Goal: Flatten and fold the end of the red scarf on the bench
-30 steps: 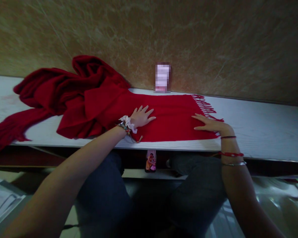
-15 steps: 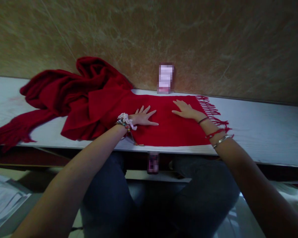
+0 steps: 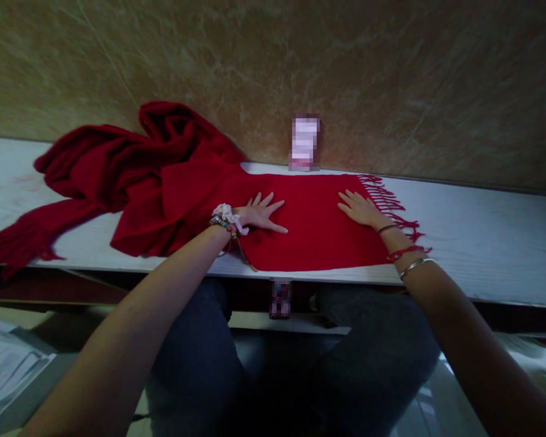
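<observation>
Fingers of the left hand: spread apart, palm down, resting on red cloth and clamped on nothing.
Fingers of the right hand: slightly apart, laid over the same cloth near its right fringe, with no pinch or grip to be seen.
Just changed: compared with half a second ago, the right hand has shifted outward, towards the right fringe, while the left has kept nearly the same place. That widens the stretch of cloth between the two hands, which lies flat.
Scarf: the long red fabric scarf with fringed ends is smooth and nearly straight-edged from the left hand to the right fringe. Left of that hand it turns into thick, loose folds. The right tassels fan out unevenly.
Desk: the scarf lies on the long white wood-grain desk, its flat part reaching from near the back edge almost to the front edge. The bunched part rises by the brown marbled wall, and the left tassels reach the front edge towards the left.
Back edge: a pale, blurred-out rectangular object stands beyond the flat cloth; what it shows cannot be told.
Below front edge: a small dark, blurred-out rectangular object.
Lower left: white papers.
</observation>
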The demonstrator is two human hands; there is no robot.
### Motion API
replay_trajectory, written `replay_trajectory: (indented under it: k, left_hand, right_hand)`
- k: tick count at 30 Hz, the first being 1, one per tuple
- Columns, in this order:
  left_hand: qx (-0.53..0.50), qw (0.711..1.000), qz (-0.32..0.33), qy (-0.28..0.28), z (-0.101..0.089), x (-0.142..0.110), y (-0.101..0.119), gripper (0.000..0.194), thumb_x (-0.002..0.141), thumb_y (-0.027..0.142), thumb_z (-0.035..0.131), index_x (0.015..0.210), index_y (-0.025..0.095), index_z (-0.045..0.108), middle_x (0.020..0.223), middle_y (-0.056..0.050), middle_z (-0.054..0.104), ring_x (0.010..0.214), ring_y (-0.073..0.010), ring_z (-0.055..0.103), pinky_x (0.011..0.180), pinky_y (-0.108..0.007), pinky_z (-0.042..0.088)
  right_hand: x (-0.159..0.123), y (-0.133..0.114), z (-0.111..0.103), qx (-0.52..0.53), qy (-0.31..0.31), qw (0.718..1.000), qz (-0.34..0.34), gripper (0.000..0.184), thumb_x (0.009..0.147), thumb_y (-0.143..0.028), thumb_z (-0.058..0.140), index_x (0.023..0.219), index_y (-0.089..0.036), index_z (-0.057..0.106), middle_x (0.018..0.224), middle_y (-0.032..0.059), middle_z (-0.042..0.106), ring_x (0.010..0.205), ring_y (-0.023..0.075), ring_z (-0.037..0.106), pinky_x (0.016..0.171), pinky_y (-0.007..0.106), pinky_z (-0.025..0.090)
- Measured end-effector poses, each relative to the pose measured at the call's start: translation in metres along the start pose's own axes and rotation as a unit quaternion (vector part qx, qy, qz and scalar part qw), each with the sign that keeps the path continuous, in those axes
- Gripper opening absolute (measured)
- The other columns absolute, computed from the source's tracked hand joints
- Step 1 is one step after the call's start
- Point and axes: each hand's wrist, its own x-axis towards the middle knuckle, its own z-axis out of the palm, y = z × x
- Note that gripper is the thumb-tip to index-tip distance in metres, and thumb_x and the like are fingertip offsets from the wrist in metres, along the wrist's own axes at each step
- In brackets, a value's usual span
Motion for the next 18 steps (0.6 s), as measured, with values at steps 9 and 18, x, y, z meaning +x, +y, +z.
replay_trajectory:
  k: [9, 18]
  left_hand:
    - [-0.006, 1.000, 0.016, 0.005, 0.002, 0.001, 0.001, 0.107, 0.060, 0.075, 0.054, 0.145, 0.027, 0.009, 0.151, -0.012, -0.007, 0.134, -0.0409, -0.008, 0.107, -0.054, 0.011]
    - [0.016, 0.993, -0.026, 0.110, 0.012, 0.002, -0.001, 0.070, 0.085, 0.064, 0.025, 0.144, 0.026, 0.019, 0.152, -0.008, 0.009, 0.137, -0.0345, 0.006, 0.109, -0.046, 0.013]
  right_hand:
    - [0.012, 0.033, -0.016, -0.054, 0.015, 0.998, 0.024, 0.058, 0.089, -0.044, 0.032, 0.135, -0.008, 0.039, 0.141, 0.0182, 0.037, 0.132, 0.0304, 0.031, 0.107, 0.048, 0.029]
    - [0.051, -0.071, -0.014, 0.006, -0.004, 0.999, -0.047, 0.059, 0.091, -0.050, 0.024, 0.143, -0.021, 0.025, 0.151, 0.0072, 0.019, 0.138, 0.0261, 0.014, 0.109, 0.055, 0.016]
